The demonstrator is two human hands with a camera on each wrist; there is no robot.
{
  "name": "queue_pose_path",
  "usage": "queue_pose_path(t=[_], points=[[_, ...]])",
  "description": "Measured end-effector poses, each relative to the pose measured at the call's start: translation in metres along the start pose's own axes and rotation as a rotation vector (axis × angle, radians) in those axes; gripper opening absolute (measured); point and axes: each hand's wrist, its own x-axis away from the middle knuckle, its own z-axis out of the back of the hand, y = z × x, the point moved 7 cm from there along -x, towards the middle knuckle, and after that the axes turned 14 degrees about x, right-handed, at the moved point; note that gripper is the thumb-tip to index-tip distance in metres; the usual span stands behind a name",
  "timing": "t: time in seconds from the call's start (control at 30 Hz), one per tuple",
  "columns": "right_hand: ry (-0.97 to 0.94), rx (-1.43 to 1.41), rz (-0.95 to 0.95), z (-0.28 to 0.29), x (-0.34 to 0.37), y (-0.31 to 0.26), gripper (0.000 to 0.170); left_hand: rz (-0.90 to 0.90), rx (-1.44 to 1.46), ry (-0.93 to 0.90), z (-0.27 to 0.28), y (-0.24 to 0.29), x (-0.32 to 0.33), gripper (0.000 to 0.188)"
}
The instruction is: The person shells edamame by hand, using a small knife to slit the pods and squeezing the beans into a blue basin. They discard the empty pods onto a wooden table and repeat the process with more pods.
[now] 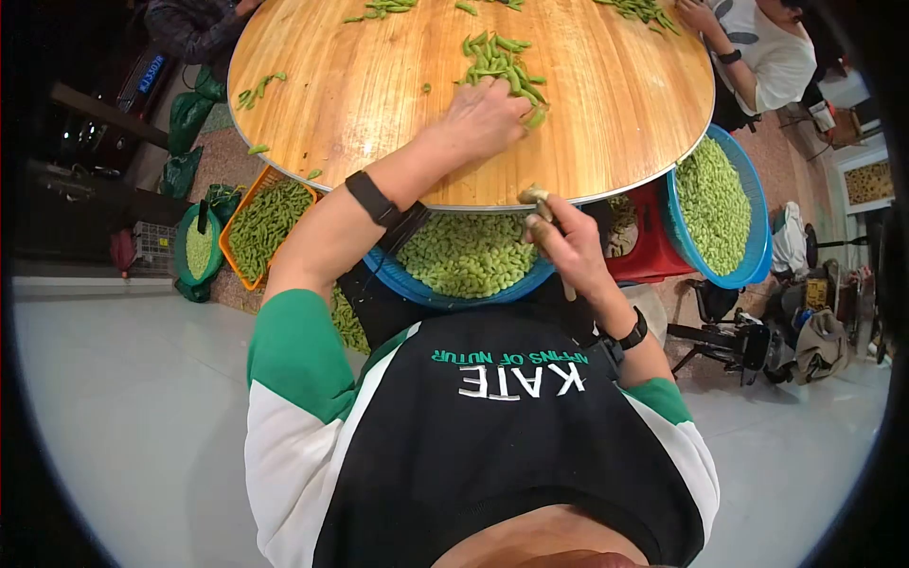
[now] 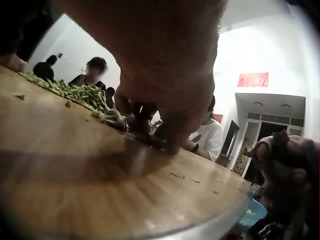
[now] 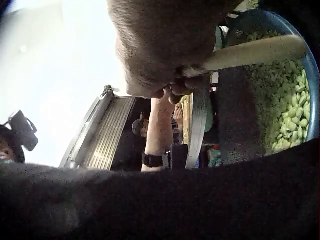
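My left hand (image 1: 488, 121) is at the near end of a pile of green pods (image 1: 494, 59) on the round wooden table (image 1: 369, 104). Its fingers point down beside the pods (image 2: 87, 95) in the left wrist view; whether they grip one is hidden. My right hand (image 1: 573, 248), just beyond the table's near edge, grips a tool by its light wooden handle (image 3: 255, 52). Something pale and brownish (image 1: 533, 194) shows at its fingertips. Below lies a blue basin (image 1: 464, 301) full of shelled green beans (image 1: 464, 256).
At the right stands another blue basin (image 1: 760, 218) of beans beside a red stool (image 1: 649, 232). An orange basket (image 1: 230, 248) of pods and a green basin (image 1: 180, 248) stand at the left. People sit across the table, one in a white shirt (image 1: 781, 57).
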Motion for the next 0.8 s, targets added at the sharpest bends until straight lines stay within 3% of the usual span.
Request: queue_pose_path(t=[0.07, 0.17, 0.23, 0.37, 0.43, 0.57, 0.63, 0.67, 0.73, 0.8], points=[[-0.023, -0.301, -0.204, 0.001, 0.001, 0.006, 0.026, -0.038, -0.048, 0.048, 0.007, 0.0, 0.008, 0.015], [0.006, -0.546, -0.211, -0.003, -0.004, 0.013, 0.027, -0.163, -0.13, 0.077, 0.016, 0.005, 0.021, 0.016], [0.004, -0.564, -0.218, -0.008, -0.008, 0.013, 0.028, -0.101, 0.128, 0.096, 0.013, -0.009, 0.026, 0.017], [-0.004, -0.679, -0.237, -0.013, -0.012, 0.013, 0.031, -0.129, 0.066, 0.15, 0.018, -0.014, 0.045, 0.017], [-0.009, -0.728, -0.26, -0.017, -0.015, 0.013, 0.03, -0.117, 0.059, 0.282, 0.03, -0.015, 0.052, 0.015], [-0.016, -0.747, -0.217, -0.02, -0.021, 0.005, 0.032, -0.073, 0.091, 0.369, 0.045, -0.022, 0.055, 0.014], [-0.022, -0.777, -0.194, -0.021, -0.025, -0.003, 0.033, 0.103, 0.719, 0.368, 0.047, -0.019, 0.061, 0.007], [-0.033, -0.802, -0.188, -0.023, -0.026, -0.006, 0.033, 0.107, 0.723, 0.364, 0.049, -0.004, 0.065, 0.007], [-0.046, -0.822, -0.188, -0.023, -0.025, -0.013, 0.034, 0.334, 1.379, 0.182, 0.026, 0.014, 0.073, 0.008], [-0.107, -0.933, -0.144, -0.025, -0.025, -0.022, 0.035, 0.367, 1.435, 0.155, 0.019, 0.019, 0.082, 0.011]])
